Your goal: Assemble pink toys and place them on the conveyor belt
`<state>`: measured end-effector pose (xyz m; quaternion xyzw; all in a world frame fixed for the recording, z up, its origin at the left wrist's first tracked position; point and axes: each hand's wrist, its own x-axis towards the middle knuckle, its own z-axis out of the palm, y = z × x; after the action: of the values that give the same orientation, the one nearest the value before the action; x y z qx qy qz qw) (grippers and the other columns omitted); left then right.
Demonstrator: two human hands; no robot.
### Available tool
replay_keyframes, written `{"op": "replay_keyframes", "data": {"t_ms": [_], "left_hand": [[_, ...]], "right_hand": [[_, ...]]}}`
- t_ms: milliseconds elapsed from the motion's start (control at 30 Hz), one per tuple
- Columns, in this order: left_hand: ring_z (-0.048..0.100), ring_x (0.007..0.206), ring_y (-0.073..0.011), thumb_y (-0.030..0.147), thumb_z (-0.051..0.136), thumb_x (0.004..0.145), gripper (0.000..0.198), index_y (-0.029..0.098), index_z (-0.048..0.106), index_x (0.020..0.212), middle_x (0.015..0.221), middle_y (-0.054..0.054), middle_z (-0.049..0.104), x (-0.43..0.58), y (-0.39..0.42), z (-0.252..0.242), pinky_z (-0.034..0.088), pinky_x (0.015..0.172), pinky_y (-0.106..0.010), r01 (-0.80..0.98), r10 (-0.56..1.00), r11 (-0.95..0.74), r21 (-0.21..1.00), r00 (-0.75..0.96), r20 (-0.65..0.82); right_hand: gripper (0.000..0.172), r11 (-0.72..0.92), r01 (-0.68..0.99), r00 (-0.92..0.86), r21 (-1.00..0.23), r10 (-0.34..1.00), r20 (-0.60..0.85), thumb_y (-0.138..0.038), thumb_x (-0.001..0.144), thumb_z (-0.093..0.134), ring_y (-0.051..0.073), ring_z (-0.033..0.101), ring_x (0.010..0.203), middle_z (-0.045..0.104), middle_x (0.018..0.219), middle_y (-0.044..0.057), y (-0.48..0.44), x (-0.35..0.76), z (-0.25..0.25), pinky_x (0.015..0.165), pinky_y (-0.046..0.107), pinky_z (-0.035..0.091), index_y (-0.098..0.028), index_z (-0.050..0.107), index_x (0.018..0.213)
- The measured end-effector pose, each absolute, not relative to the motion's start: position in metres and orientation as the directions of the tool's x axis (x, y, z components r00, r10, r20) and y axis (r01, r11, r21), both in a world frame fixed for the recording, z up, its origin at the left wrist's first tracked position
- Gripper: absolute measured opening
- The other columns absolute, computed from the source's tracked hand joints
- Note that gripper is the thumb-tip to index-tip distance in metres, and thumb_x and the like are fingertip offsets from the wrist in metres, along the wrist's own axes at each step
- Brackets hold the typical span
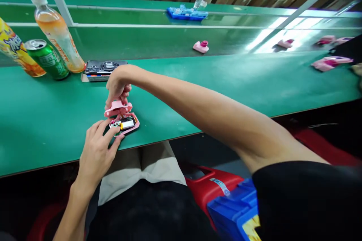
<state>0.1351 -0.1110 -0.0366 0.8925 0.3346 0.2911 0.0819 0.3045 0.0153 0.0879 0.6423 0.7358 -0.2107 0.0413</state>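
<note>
Two grips: left hand [97, 144] pinched near lower shell [137, 123], right hand [116, 83] held far upper shell [117, 107], fingertips partly hidden; left-finger slip risked scraping exposed electronics [128, 123].

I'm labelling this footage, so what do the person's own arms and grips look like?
Both the left grip and right grip are ungloved, with no watch or bracelet visible. The right arm wears a plain black sleeve ending near the elbow. The left arm is bare where it shows.
</note>
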Motion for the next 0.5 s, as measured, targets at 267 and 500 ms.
{"op": "replay_keyframes", "data": {"t_ms": [267, 500], "left_hand": [[0.064, 0.122, -0.0242, 0.042, 0.065, 0.095, 0.039, 0.024, 0.053, 0.127, 0.129, -0.01, 0.061, 0.134, -0.107, -0.029, 0.054, 0.105, -0.04, 0.163, 0.885, -0.443, 0.882, 0.234, 0.402], [0.063, 0.125, -0.027, 0.055, 0.051, 0.1, 0.043, 0.021, 0.064, 0.122, 0.131, -0.012, 0.065, 0.165, -0.087, -0.003, 0.057, 0.099, -0.04, -0.401, 0.95, -0.221, 0.889, 0.12, 0.29]], "right_hand": [[0.021, 0.266, 0.838, -0.424, -0.476, 0.867, -0.262, -0.027, 0.071, 0.089, 0.015, 0.065, 0.074, 0.063, 0.064, -0.005, -0.032, 0.345, 0.126, 0.071, 0.026, 0.047, -0.013, 0.074, 0.067], [0.015, 0.477, 0.623, -0.426, -0.62, 0.872, 0.242, -0.032, 0.073, 0.086, 0.014, 0.068, 0.079, 0.071, 0.074, -0.008, -0.037, 0.361, 0.131, 0.072, 0.027, 0.05, -0.021, 0.076, 0.073]]}}
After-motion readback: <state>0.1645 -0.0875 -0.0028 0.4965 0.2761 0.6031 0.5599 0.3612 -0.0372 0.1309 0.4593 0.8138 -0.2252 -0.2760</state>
